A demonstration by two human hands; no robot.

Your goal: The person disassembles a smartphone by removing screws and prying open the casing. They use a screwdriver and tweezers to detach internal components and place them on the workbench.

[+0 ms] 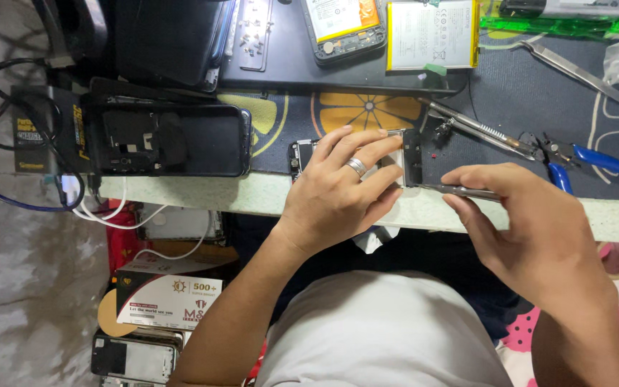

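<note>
My left hand (338, 186), with a ring on one finger, presses flat on an opened phone (411, 158) lying at the front edge of the dark work mat (510, 93). Most of the phone is hidden under the fingers; its black ends show at left and right. My right hand (531, 229) grips metal tweezers (460, 190), whose tip touches the phone's right end.
A black phone frame (173, 140) lies left of my hands. Blue-handled pliers (582, 161) and more tweezers (474, 129) rest on the right. Another opened phone (342, 25) and a flat battery (431, 32) sit at the back. Cables (8, 143) and boxes (170, 297) are on the left.
</note>
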